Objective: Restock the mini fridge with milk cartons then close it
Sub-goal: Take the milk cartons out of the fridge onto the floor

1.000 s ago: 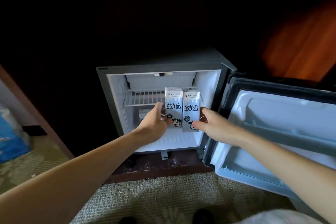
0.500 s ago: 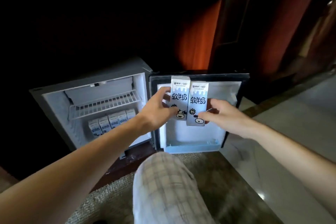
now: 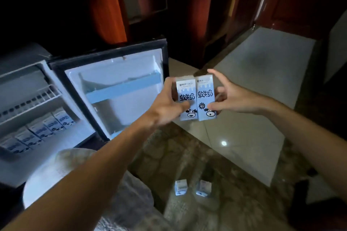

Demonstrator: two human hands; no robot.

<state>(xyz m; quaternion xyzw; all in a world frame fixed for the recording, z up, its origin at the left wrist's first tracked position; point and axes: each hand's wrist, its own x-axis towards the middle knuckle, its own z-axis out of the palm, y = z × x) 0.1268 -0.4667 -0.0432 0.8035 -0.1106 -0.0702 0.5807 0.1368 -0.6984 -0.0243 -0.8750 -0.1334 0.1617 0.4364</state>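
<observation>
We record the left hand (image 3: pixel 165 103) with its fingers (image 3: pixel 170 83) wrapped round the left milk carton (image 3: pixel 185 90), and the right hand (image 3: pixel 231 97) pinching the right milk carton (image 3: pixel 205 95) between thumb and fingers. Both cartons are upright, side by side and touching, held in the air just right of the open fridge door (image 3: pixel 120 73). Inside the mini fridge (image 3: pixel 22 52) a row of cartons (image 3: pixel 43 129) stands on the cabinet floor under the wire shelf (image 3: pixel 28 101), and two more cartons (image 3: pixel 181 187) stand on the carpet (image 3: pixel 234 184) below the hands.
</observation>
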